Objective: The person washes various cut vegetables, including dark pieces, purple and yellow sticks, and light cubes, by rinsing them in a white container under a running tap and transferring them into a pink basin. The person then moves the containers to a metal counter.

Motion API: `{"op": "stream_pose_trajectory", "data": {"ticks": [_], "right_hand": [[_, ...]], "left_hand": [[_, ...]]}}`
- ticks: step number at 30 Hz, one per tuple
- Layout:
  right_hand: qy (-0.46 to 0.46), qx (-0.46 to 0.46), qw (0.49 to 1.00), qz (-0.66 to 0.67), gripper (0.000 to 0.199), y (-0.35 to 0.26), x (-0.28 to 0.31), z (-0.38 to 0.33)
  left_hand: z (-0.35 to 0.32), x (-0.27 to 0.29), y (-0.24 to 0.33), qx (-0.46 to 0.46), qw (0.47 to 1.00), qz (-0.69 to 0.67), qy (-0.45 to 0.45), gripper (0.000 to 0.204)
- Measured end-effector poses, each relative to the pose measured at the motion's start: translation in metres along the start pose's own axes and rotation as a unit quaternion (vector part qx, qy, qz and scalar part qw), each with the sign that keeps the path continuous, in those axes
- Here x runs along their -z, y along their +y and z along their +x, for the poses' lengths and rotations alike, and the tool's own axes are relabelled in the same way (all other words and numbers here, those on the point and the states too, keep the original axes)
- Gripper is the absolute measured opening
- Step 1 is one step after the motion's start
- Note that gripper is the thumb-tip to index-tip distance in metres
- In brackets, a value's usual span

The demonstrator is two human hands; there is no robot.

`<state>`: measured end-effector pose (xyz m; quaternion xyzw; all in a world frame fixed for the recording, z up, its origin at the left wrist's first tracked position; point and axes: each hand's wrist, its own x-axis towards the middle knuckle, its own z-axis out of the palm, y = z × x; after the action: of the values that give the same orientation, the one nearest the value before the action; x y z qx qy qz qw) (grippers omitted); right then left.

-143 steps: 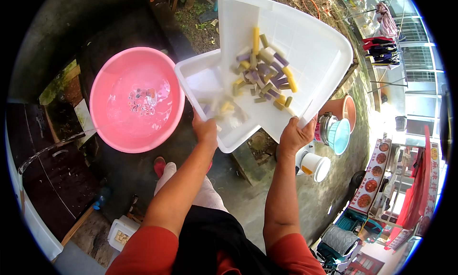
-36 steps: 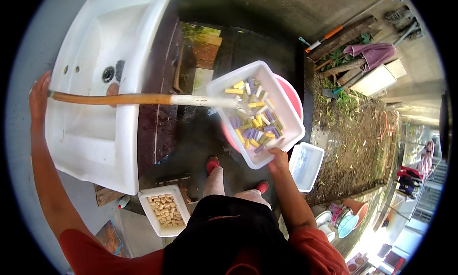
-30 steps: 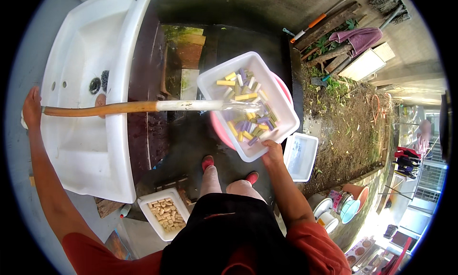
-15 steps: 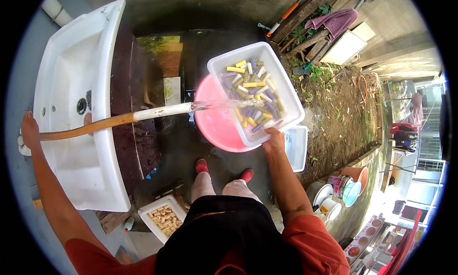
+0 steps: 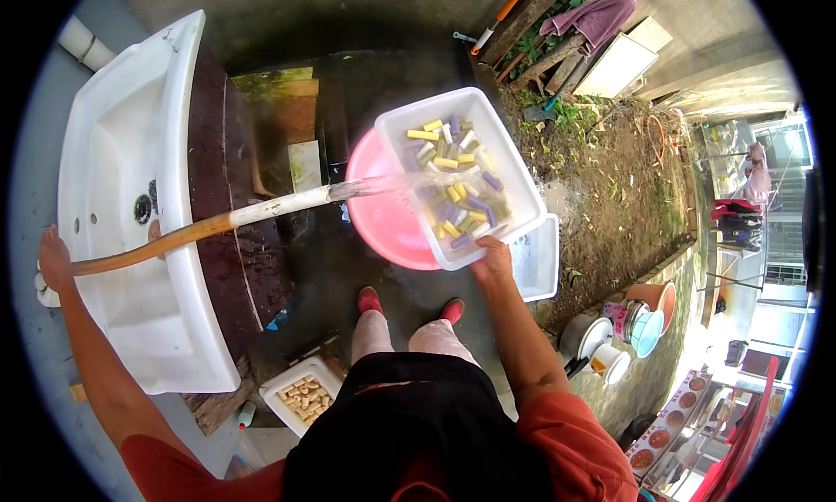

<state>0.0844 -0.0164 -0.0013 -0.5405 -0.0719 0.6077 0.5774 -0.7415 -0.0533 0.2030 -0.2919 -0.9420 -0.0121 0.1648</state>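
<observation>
With my right hand (image 5: 494,262) closed on its near corner, a white plastic tub (image 5: 392,128) is held tilted over a pink basin (image 5: 370,232). Yellow, purple, olive and white short sticks (image 5: 453,164) lie in the tub, some under water. A hose (image 5: 198,231), brown then white, reaches across the sink; its stream of water (image 5: 383,185) falls into the tub. At the hose's far left end, my left hand (image 5: 54,258) is closed around a white fitting (image 5: 45,291) that looks like a tap, mostly covered by the hand.
A white sink (image 5: 174,188) on a dark cabinet stands left. Beyond the pink basin's right side sits another white tub (image 5: 544,258). A white container (image 5: 277,397) of tan pieces stands near my feet. Pots (image 5: 583,341) and buckets are at right, beside a soil strip (image 5: 610,180).
More water covers the sticks in the tub, and they have shifted about. The tub sits slightly lower and further left in view. Both hands keep their holds.
</observation>
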Motion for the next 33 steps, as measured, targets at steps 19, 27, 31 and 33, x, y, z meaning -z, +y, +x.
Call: {"op": "stream_pose_trajectory", "data": {"ticks": [19, 27, 31, 33], "right_hand": [[0.016, -0.055, 0.997, 0.051, 0.064, -0.016, -0.014, -0.042], [0.054, -0.057, 0.995, 0.06, 0.054, 0.006, 0.005, -0.041], [0.05, -0.038, 0.997, 0.05, 0.053, -0.019, -0.005, -0.036], [0.032, 0.007, 0.999, 0.02, 0.052, -0.003, 0.013, -0.007]], "left_hand": [[0.009, -0.001, -0.018, 0.001, 0.999, 0.041, 0.001, 0.048], [0.001, 0.009, -0.005, 0.02, 0.998, 0.052, -0.019, 0.05], [0.003, 0.005, -0.006, 0.018, 0.999, 0.035, -0.013, 0.053], [-0.001, 0.003, 0.009, 0.025, 0.999, 0.026, -0.022, 0.054]]}}
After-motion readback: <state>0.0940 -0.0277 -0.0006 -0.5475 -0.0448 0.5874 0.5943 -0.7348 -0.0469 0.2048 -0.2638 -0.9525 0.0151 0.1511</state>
